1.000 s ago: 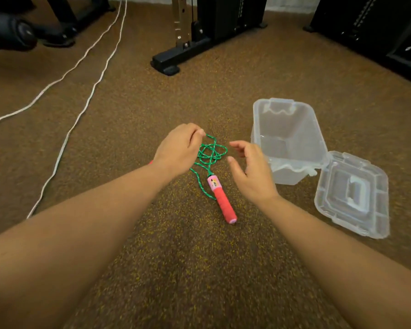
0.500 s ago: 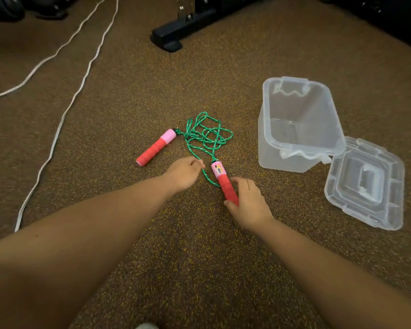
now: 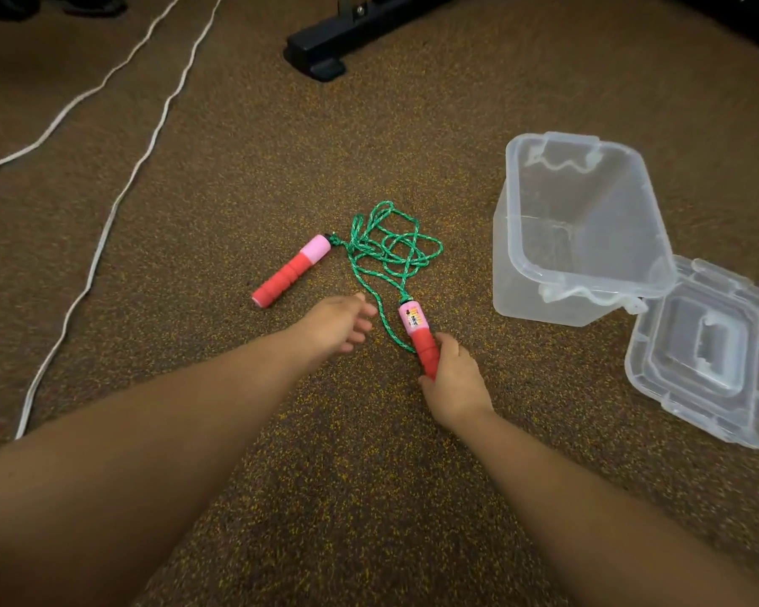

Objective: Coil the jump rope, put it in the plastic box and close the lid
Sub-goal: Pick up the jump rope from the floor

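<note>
A jump rope lies on the brown speckled floor, its green cord (image 3: 391, 251) in a loose tangle. One red and pink handle (image 3: 291, 270) rests free at the left. My right hand (image 3: 454, 383) is closed around the lower end of the other red handle (image 3: 418, 330). My left hand (image 3: 336, 324) hovers just left of the cord, fingers loosely apart, holding nothing. The clear plastic box (image 3: 579, 230) stands open and tilted at the right, and its lid (image 3: 710, 352) lies flat beside it.
Two white cables (image 3: 106, 221) run along the floor at the left. A black base of gym equipment (image 3: 321, 50) sits at the top centre.
My right hand has closed more firmly on the near handle. My left hand has let go of the cord and opened slightly. The view has tilted down a little.
</note>
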A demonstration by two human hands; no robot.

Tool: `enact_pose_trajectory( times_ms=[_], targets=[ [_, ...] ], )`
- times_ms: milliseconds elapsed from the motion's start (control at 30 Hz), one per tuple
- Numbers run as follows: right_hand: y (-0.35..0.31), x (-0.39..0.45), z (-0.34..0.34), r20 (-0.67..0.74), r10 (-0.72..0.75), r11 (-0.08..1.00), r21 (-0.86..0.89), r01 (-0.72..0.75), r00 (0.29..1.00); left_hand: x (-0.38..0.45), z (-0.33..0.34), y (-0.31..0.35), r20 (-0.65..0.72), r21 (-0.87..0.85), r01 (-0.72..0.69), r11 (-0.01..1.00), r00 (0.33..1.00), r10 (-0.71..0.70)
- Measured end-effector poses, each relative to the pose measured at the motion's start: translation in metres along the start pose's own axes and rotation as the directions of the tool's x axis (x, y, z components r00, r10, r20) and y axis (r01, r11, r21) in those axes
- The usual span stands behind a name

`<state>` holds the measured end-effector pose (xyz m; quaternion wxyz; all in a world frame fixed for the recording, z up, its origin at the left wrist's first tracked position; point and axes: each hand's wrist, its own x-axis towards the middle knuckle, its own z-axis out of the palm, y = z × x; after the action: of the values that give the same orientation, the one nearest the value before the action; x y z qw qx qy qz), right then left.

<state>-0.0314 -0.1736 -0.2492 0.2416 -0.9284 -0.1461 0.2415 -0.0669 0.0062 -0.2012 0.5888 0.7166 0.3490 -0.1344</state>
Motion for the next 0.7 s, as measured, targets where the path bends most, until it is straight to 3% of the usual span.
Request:
enact_pose_trajectory(
  times_ms=[67, 133, 200, 233, 300, 367, 433, 567, 700],
  targets=[
    [-0.004, 0.003, -0.001, 0.034, 0.075, 0.996, 0.047, -0.077, 0.997, 0.001, -0.003, -0.002, 0.025, -0.047, 0.025, 0.999, 0.999, -0.024],
    [-0.01, 0.002, -0.009, 0.247, 0.145, 0.939, 0.269, -0.212, 0.958, 0.002, -0.005, -0.002, 0.057, -0.085, 0.061, 0.995, 0.997, -0.056],
    [-0.015, -0.002, -0.017, 0.529, 0.069, 0.763, 0.518, -0.386, 0.846, 0.005, -0.009, 0.0, 0.109, -0.099, 0.12, 0.988, 0.988, -0.109],
    [-0.017, -0.005, -0.02, 0.587, 0.003, 0.655, 0.61, -0.445, 0.809, 0.007, -0.011, 0.002, 0.146, -0.103, 0.155, 0.983, 0.979, -0.139],
    [-0.021, -0.009, -0.029, 0.566, -0.1, 0.454, 0.758, -0.469, 0.818, 0.012, -0.015, 0.006, 0.218, -0.118, 0.224, 0.967, 0.956, -0.194],
    [-0.026, -0.013, -0.042, 0.48, -0.143, 0.355, 0.841, -0.408, 0.865, 0.014, -0.016, 0.01, 0.264, -0.141, 0.278, 0.95, 0.936, -0.235],
    [-0.03, -0.018, -0.053, 0.407, -0.188, 0.385, 0.868, -0.314, 0.894, 0.013, -0.015, 0.013, 0.305, -0.178, 0.315, 0.932, 0.918, -0.252],
    [-0.029, -0.031, -0.059, 0.328, -0.283, 0.646, 0.759, -0.073, 0.901, 0.012, -0.01, 0.024, 0.375, -0.326, 0.318, 0.89, 0.908, -0.187],
    [-0.024, -0.045, -0.052, 0.322, -0.355, 0.73, 0.682, 0.045, 0.877, 0.01, -0.008, 0.041, 0.412, -0.475, 0.299, 0.827, 0.907, -0.091]
  ],
)
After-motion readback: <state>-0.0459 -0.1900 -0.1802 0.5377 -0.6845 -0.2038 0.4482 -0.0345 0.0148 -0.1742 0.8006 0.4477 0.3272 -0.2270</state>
